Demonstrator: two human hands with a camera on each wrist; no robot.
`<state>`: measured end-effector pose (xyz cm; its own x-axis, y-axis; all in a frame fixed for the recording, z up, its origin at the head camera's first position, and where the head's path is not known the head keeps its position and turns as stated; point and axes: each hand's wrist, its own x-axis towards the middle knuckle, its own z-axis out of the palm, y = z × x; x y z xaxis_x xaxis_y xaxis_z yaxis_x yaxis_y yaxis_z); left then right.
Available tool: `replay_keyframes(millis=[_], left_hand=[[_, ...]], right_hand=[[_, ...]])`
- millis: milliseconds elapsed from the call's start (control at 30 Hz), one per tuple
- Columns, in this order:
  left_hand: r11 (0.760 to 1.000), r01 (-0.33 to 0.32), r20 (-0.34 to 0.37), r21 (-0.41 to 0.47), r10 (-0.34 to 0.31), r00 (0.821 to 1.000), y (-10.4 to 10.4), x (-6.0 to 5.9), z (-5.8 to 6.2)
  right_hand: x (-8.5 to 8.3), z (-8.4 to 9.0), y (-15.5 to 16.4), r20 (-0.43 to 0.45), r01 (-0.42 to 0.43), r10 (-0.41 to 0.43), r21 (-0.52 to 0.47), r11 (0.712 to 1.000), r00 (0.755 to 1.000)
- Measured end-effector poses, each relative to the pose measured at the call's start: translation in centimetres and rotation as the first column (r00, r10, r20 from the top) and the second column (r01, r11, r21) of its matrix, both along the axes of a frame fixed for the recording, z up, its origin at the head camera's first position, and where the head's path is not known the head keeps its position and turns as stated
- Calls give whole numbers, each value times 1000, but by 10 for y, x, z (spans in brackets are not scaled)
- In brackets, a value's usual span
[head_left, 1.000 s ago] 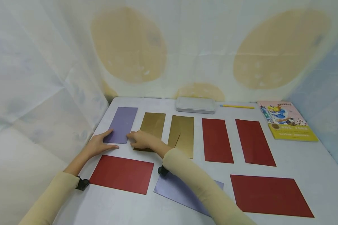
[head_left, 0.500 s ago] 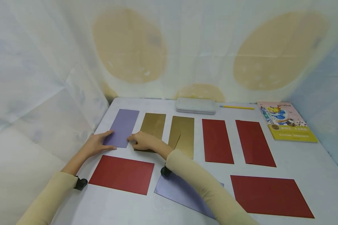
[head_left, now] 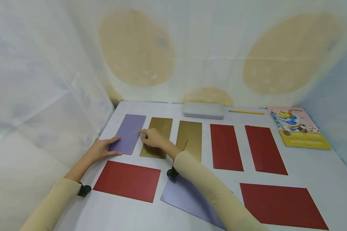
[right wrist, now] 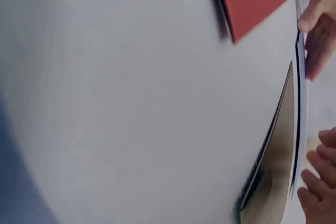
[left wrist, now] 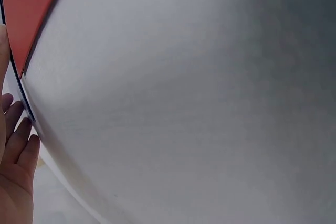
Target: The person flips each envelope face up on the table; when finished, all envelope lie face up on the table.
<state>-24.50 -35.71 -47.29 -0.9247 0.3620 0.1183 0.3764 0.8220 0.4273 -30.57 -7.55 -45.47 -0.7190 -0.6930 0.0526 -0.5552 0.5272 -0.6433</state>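
A flat purple card (head_left: 130,131) lies upright at the far left of the table in the head view. My left hand (head_left: 99,150) rests at its lower left side, thumb and index finger spread, fingertips on its edge. My right hand (head_left: 154,138) is over the left gold card (head_left: 163,126), index finger stretched to the purple card's right edge. In the right wrist view, the right hand's fingers (right wrist: 317,177) look loosely bent, with nothing held between them. The left wrist view shows only part of the left hand (left wrist: 18,182) at its edge.
A second gold card (head_left: 194,131), two upright red cards (head_left: 226,147) and a wide red card (head_left: 127,181) lie about. Another purple card (head_left: 188,199) is partly under the right forearm. A wide red card (head_left: 283,205), grey case (head_left: 203,110), pencil (head_left: 247,112) and book (head_left: 299,128) stand right and back.
The purple card has slid a little toward me. My right hand has moved up along its right edge, index finger straighter. The left hand stays at its left side; the view has shifted slightly.
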Motion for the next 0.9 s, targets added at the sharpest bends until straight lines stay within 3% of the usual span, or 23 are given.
replay_keyframes(millis=[167, 467, 600, 800, 900], left_hand=[[1000, 0, -2, -7, 0, 1000, 0, 1, 0], [999, 23, -28, -39, -24, 999, -1, 3, 1], [999, 25, -37, -41, -27, 999, 0, 3, 2], [999, -2, -33, -45, 1, 999, 0, 4, 2], [999, -4, -45, -54, 2, 999, 0, 4, 3]], right_hand=[[-8, 0, 0, -26, 73, -71, 70, 995, 997], [-15, 2, -5, -57, 45, -35, 191, 981, 998], [-17, 0, -6, 2, 33, -34, 136, 990, 999], [-18, -3, -6, 121, 36, -33, -20, 999, 992], [-18, -3, -6, 127, 50, -42, -59, 997, 991]])
